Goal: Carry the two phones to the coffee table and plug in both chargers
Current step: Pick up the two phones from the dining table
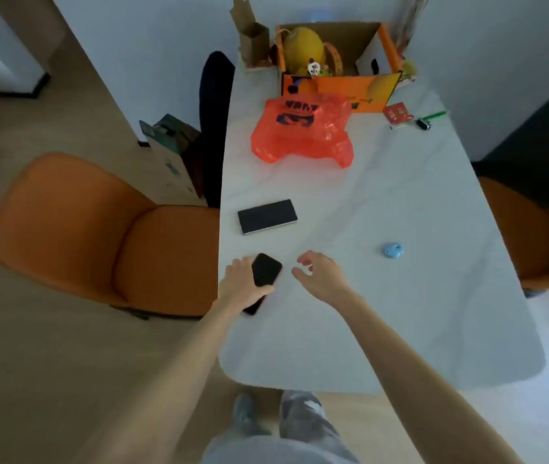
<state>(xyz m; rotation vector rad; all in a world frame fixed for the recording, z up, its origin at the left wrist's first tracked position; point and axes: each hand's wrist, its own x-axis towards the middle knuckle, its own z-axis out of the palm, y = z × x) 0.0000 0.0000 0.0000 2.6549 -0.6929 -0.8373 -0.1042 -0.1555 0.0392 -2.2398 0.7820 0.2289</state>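
Observation:
Two dark phones are over a white marble-look table (383,296). My left hand (243,284) grips the nearer black phone (264,272) at the table's left edge, thumb over its screen, the lower end sticking out below the palm. The second phone (267,216) lies flat, screen up, a short way beyond, untouched. My right hand (320,277) hovers just right of the held phone with fingers curled apart and nothing in it. No charger or coffee table shows.
An orange plastic bag (301,132) and an orange cardboard box (336,61) with yellow things fill the far end. A small blue object (393,250) lies to the right. Orange chairs (99,229) stand on both sides, the right chair (531,236) partly hidden.

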